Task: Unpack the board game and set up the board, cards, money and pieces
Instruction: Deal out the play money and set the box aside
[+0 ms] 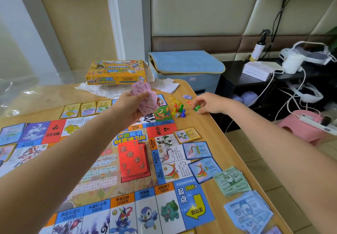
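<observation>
The board (109, 170) lies flat across the table (206, 122), with a red card stack (132, 158) at its centre and property cards (197, 150) along its edges. The game box (116, 71) sits at the far side. Green notes (230, 181) and blue notes (249, 213) lie in piles off the board's near right corner. The left hand (130, 104) holds a loose wad of pink notes (145, 97), fingers curled round it. The right hand (207, 101) pinches a small green token (197, 108) on the table, just right of the pawns (177, 109) and die (176, 115). Judging from this, small pieces are being sorted: group the token with the others, then square the pink wad and lay it beside the money piles without scattering it.
</observation>
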Demonstrator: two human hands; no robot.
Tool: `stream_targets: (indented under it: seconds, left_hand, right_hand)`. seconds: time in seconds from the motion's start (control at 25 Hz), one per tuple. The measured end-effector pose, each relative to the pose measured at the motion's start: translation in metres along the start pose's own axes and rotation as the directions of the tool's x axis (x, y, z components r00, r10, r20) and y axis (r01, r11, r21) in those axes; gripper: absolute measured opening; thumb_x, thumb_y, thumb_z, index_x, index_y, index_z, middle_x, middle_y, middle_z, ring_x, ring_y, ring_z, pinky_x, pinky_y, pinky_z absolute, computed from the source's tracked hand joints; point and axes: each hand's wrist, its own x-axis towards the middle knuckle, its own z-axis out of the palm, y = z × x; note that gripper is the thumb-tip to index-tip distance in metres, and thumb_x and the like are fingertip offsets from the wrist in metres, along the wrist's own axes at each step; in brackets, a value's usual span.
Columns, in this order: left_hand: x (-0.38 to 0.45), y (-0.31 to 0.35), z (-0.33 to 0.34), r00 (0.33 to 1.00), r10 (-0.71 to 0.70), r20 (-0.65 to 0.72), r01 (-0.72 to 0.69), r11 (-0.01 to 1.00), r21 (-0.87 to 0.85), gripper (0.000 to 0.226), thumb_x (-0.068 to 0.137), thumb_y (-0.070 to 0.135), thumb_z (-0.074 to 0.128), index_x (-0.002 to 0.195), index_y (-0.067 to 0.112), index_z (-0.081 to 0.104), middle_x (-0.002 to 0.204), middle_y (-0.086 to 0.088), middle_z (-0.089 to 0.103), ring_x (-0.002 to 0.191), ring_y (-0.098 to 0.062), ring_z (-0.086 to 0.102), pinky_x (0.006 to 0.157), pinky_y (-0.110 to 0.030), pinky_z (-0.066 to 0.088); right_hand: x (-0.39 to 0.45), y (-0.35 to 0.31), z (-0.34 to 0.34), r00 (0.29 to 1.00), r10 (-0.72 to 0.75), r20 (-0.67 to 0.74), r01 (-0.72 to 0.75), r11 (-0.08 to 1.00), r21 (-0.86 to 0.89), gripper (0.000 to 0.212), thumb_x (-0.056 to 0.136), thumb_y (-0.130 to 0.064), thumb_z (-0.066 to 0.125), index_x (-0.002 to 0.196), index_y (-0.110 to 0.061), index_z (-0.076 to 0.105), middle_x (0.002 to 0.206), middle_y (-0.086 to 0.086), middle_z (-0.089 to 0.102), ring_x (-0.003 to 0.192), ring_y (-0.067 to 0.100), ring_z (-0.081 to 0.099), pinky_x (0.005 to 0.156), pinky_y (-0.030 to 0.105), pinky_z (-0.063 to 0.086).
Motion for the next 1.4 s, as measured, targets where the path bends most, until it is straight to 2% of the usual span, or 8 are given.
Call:
stream_targets:
  seconds: [0.4, 0.6, 0.84, 1.0, 1.08, 1.16, 1.24, 1.4]
  left_hand:
    - [0.002, -0.006, 0.002, 1.0, -0.014, 0.025, 0.015, 0.999, -0.042, 0.032, 0.097, 0.01, 0.045, 0.127, -0.001, 0.045, 0.096, -0.013, 0.063, 0.083, -0.021, 0.063, 0.059, -0.024, 0.058]
    - [-0.016, -0.019, 0.02, 0.997, -0.046, 0.06, 0.05, 0.997, -0.064, 0.027, 0.096, 0.009, 0.046, 0.122, 0.0, 0.049, 0.094, -0.013, 0.064, 0.076, -0.019, 0.066, 0.063, -0.028, 0.058]
    - [-0.049, -0.025, 0.048, 0.986, -0.085, 0.146, 0.092, 0.995, -0.044, 0.027, 0.097, 0.008, 0.045, 0.122, -0.003, 0.047, 0.09, -0.014, 0.064, 0.078, -0.022, 0.064, 0.061, -0.027, 0.058]
    - [-0.077, -0.036, 0.053, 0.978, -0.121, 0.167, 0.117, 0.993, 0.034, 0.03, 0.095, 0.01, 0.048, 0.124, -0.001, 0.048, 0.095, -0.011, 0.065, 0.082, -0.02, 0.064, 0.064, -0.026, 0.058]
    - [-0.093, -0.044, 0.053, 0.973, -0.155, 0.171, 0.138, 0.984, 0.112, 0.029, 0.094, 0.012, 0.052, 0.121, 0.001, 0.052, 0.094, -0.009, 0.066, 0.081, -0.018, 0.064, 0.068, -0.027, 0.057]
    - [-0.108, -0.052, 0.054, 0.968, -0.17, 0.185, 0.142, 0.977, 0.157, 0.029, 0.091, 0.014, 0.056, 0.118, 0.002, 0.055, 0.094, -0.008, 0.067, 0.079, -0.017, 0.064, 0.067, -0.025, 0.056]
    - [-0.117, -0.054, 0.056, 0.969, -0.164, 0.183, 0.143, 0.982, 0.125, 0.032, 0.089, 0.014, 0.059, 0.118, 0.0, 0.057, 0.093, -0.008, 0.067, 0.077, -0.016, 0.065, 0.064, -0.023, 0.057]
    - [-0.126, -0.047, 0.056, 0.967, -0.147, 0.208, 0.156, 0.988, -0.025, 0.023, 0.091, 0.01, 0.056, 0.11, -0.001, 0.06, 0.09, -0.009, 0.068, 0.074, -0.016, 0.066, 0.063, -0.023, 0.058]
  right_hand:
    - [0.0, -0.004, 0.0, 0.999, -0.036, 0.009, 0.036, 0.998, -0.058, 0.021, 0.087, -0.007, 0.062, 0.104, -0.018, 0.065, 0.113, -0.003, 0.047, 0.104, 0.012, 0.045, 0.085, 0.026, 0.038]
    - [-0.031, -0.015, -0.003, 0.964, -0.073, -0.256, 0.078, 0.997, 0.008, 0.014, 0.089, -0.013, 0.06, 0.1, -0.018, 0.068, 0.097, -0.006, 0.05, 0.097, 0.012, 0.049, 0.078, 0.026, 0.041]
    - [-0.113, -0.031, -0.007, 0.965, -0.091, 0.245, 0.125, 0.984, -0.127, 0.017, 0.08, -0.024, 0.073, 0.095, -0.022, 0.066, 0.088, -0.017, 0.063, 0.077, -0.007, 0.057, 0.074, 0.012, 0.044]
    - [-0.155, -0.034, 0.009, 0.965, -0.044, 0.259, 0.108, 0.966, -0.236, 0.02, 0.078, -0.028, 0.074, 0.095, -0.018, 0.068, 0.082, -0.016, 0.062, 0.08, 0.001, 0.057, 0.069, 0.012, 0.043]
    - [-0.163, -0.038, 0.013, 0.994, -0.105, 0.027, 0.107, 0.984, -0.14, 0.012, 0.083, -0.027, 0.068, 0.088, -0.016, 0.067, 0.083, -0.008, 0.065, 0.079, 0.008, 0.059, 0.068, 0.015, 0.043]
    - [-0.167, -0.05, 0.018, 0.985, -0.061, -0.161, 0.095, 0.972, 0.214, 0.021, 0.088, -0.026, 0.063, 0.09, -0.005, 0.066, 0.083, 0.006, 0.067, 0.073, 0.015, 0.06, 0.066, 0.021, 0.048]
    - [-0.17, -0.067, 0.025, 0.986, 0.015, -0.166, 0.073, 0.856, 0.511, 0.027, 0.085, -0.024, 0.065, 0.091, 0.003, 0.067, 0.074, 0.01, 0.065, 0.061, 0.013, 0.059, 0.056, 0.019, 0.05]
    - [-0.169, -0.081, 0.037, 0.982, 0.077, -0.172, 0.039, 0.811, 0.584, 0.013, 0.076, -0.011, 0.075, 0.073, -0.004, 0.065, 0.058, 0.004, 0.06, 0.05, 0.01, 0.053, 0.047, 0.015, 0.044]
